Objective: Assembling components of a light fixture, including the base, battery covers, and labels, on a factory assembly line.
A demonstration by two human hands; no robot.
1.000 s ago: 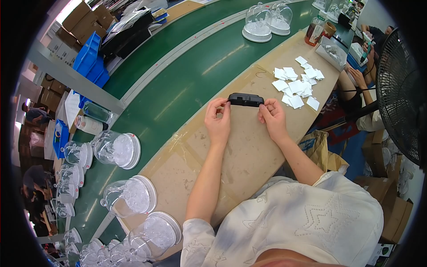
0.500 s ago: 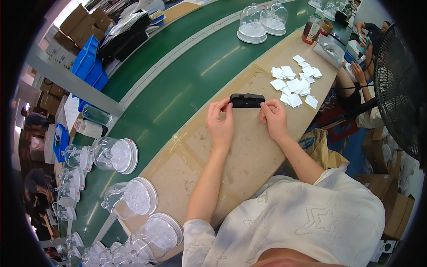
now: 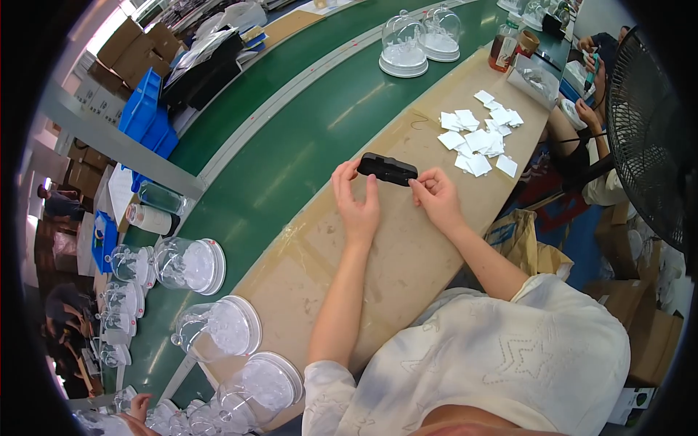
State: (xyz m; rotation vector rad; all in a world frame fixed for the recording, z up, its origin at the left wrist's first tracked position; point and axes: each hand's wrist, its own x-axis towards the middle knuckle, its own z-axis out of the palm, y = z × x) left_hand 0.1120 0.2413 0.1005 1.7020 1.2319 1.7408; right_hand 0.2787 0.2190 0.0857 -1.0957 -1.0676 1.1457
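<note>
Above the brown work surface (image 3: 342,247) I hold a small black oblong object (image 3: 388,169), which looks like a plastic case; its exact kind I cannot make out. My left hand (image 3: 356,207) grips its left end between thumb and fingers. At its lower right corner, the thumb and forefinger of my right hand (image 3: 439,201) pinch the edge. The case is tilted, its right end lower than its left. To the right and beyond my hands lies a loose pile of white square pieces (image 3: 478,139).
Clear domes on white bases (image 3: 218,327) stand at the left, with two more domes (image 3: 404,54) on the far green conveyor (image 3: 291,138). A bottle (image 3: 503,47) and open box (image 3: 534,81) sit far right. A black fan (image 3: 651,138) stands right; another person's hand (image 3: 138,409) shows lower left.
The black case has shifted slightly left and tilted, its right end dropping. My right hand has followed it to the left. Another person's hand has come into view at the lower left.
</note>
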